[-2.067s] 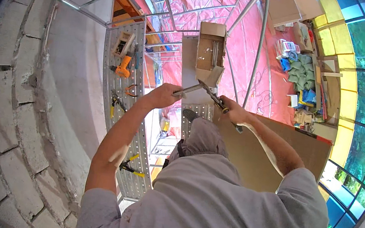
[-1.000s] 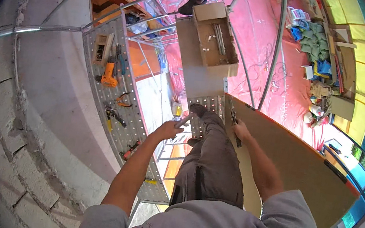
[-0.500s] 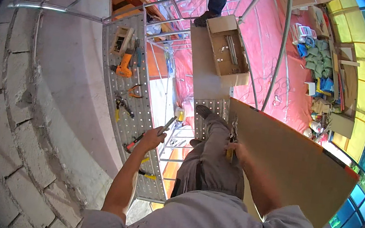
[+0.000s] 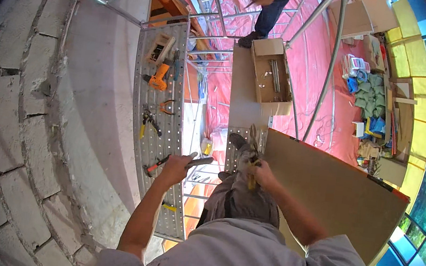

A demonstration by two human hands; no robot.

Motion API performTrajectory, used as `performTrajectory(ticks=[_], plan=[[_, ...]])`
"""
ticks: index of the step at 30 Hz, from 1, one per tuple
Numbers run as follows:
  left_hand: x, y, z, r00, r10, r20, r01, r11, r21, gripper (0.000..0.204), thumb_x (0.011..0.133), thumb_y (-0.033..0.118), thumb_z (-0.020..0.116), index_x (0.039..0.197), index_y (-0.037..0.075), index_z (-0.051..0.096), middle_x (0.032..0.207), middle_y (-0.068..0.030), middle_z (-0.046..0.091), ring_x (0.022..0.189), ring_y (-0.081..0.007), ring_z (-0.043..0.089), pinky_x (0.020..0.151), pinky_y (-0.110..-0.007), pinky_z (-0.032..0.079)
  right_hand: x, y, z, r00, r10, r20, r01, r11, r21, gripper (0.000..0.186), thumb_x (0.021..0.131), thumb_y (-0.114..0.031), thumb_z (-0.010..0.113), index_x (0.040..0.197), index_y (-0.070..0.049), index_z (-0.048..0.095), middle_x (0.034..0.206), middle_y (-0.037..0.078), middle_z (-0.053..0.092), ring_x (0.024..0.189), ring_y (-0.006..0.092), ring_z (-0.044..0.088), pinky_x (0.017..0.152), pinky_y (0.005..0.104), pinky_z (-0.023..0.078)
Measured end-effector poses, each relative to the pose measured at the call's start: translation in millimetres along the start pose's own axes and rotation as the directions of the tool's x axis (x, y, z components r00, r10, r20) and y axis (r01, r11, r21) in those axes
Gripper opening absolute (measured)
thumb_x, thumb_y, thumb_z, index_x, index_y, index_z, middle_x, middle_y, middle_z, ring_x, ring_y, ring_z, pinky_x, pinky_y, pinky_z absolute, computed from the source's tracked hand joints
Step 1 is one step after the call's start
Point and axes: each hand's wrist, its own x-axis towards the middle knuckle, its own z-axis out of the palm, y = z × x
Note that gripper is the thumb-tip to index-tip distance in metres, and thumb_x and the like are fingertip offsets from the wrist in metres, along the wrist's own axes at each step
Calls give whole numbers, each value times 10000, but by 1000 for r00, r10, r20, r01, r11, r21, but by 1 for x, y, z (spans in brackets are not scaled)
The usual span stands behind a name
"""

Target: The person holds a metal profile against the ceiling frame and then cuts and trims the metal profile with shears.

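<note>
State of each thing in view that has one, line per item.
Left hand: closed around grey strip
Right hand: closed around yellow-handled snips
Cardboard box: open, metal strips inside
Orange drill: lying on perforated platform
Orange-handled pliers: lying, handles apart
Small beige box: open

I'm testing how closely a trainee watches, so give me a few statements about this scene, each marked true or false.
1. The left hand holds a grey strip. True.
2. The right hand is empty. False: it holds a hand tool.
3. An orange drill lies on the perforated plank. True.
4. The box is closed. False: it is open.
</note>
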Motion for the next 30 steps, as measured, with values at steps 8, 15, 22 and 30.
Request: performTrajectory(ticks=[8,15,22,30], plan=[[-15,32,-21,969,241,60,-248,920,303,624,896,90,659,1488,235,531,1270,-49,689,1237,-272,617,1226,-615,278,28,-47,67,855,-110,506,190,975,-110,361,862,-195,839,1126,-19,668,935,69,742,798,161,679,733,339,548],[-9,35,-23,960,278,-43,-257,929,266,453,840,103,656,1290,154,662,1326,-66,678,1286,-279,597,1240,-603,257,3,-87,80,866,-2,499,126,968,-216,394,789,-111,836,1136,-18,675,1023,88,729,941,181,677,856,345,553],[-23,51,-39,942,111,-317,-43,976,213,388,864,94,672,1248,43,647,1583,-200,448,1496,-362,382,1241,-597,248,-7,-93,96,881,-91,464,176,974,-144,436,785,-137,784,1168,24,651,977,82,708,880,175,661,823,357,550],[-70,-16,24,893,-445,71,-90,-331,-939,525,1070,473,521,1418,81,507,1387,-145,615,1292,-315,584,1107,-530,465,-5,-98,118,794,-110,598,219,969,-113,421,732,-56,757,1143,-52,666,943,56,694,844,161,657,740,353,550]])
